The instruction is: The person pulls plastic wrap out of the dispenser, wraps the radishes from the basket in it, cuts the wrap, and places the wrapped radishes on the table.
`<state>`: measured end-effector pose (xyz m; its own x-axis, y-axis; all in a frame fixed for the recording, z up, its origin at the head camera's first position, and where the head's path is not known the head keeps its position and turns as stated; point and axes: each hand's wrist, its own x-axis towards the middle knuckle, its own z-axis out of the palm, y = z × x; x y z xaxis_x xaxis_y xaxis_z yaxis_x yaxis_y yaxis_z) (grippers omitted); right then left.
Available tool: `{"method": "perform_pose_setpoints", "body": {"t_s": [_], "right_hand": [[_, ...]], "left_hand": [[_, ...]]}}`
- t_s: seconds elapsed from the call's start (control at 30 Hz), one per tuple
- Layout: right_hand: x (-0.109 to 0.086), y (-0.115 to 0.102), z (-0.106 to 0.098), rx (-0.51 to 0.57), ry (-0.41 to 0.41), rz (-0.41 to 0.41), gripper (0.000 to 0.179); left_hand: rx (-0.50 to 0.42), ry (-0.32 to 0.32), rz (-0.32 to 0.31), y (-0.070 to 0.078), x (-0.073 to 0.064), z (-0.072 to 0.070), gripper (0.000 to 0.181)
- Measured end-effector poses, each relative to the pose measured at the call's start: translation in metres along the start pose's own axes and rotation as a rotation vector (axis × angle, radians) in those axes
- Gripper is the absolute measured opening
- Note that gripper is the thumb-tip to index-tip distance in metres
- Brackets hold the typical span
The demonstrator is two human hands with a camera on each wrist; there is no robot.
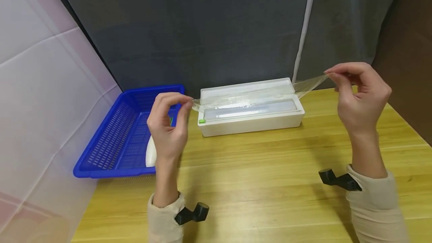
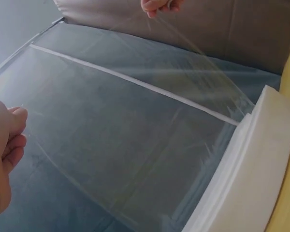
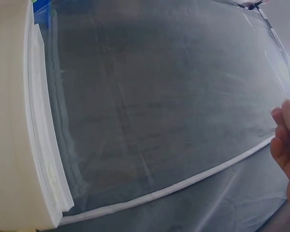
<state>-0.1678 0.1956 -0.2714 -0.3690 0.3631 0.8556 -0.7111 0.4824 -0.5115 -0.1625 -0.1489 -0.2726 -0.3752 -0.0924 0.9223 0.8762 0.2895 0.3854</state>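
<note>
A sheet of clear cling film stretches up from a long white dispenser box on the table. My left hand pinches one upper corner of the film between thumb and fingertips, left of the box. Out to the right and higher, my right hand pinches the other corner. The box's lid stands raised at the back, and the film roll lies inside. Both wrist views show the film spread taut, with the left hand and right hand at its edge.
A blue perforated basket stands left of the box, holding a white object partly hidden by the left hand. A small green piece sits on the box's front left corner. Dark fabric hangs behind the wooden table.
</note>
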Motion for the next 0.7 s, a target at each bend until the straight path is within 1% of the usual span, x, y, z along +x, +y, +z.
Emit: {"method": "perform_pose_setpoints", "body": {"t_s": [0.1, 0.2, 0.33, 0.5, 0.6, 0.7], "right_hand": [[0.002, 0.000, -0.009, 0.016, -0.069, 0.003, 0.008], [0.003, 0.000, -0.017, 0.045, -0.118, 0.013, 0.009], [0.001, -0.001, -0.023, 0.095, -0.141, 0.023, 0.006], [-0.001, -0.003, -0.028, 0.128, -0.161, 0.024, 0.008], [-0.001, -0.002, -0.030, 0.229, -0.164, 0.032, 0.008], [-0.002, 0.002, -0.034, 0.329, -0.183, 0.047, 0.008]], "left_hand": [[-0.029, -0.029, -0.011, 0.001, -0.003, -0.002, 0.007], [-0.053, -0.056, -0.009, 0.002, -0.004, -0.003, 0.005], [-0.090, -0.086, -0.011, 0.005, -0.006, -0.004, 0.004], [-0.153, -0.102, -0.053, 0.008, -0.010, -0.006, 0.008], [-0.182, -0.118, -0.074, 0.009, -0.014, -0.008, 0.010], [-0.193, -0.139, -0.086, 0.010, -0.017, -0.010, 0.005]]}}
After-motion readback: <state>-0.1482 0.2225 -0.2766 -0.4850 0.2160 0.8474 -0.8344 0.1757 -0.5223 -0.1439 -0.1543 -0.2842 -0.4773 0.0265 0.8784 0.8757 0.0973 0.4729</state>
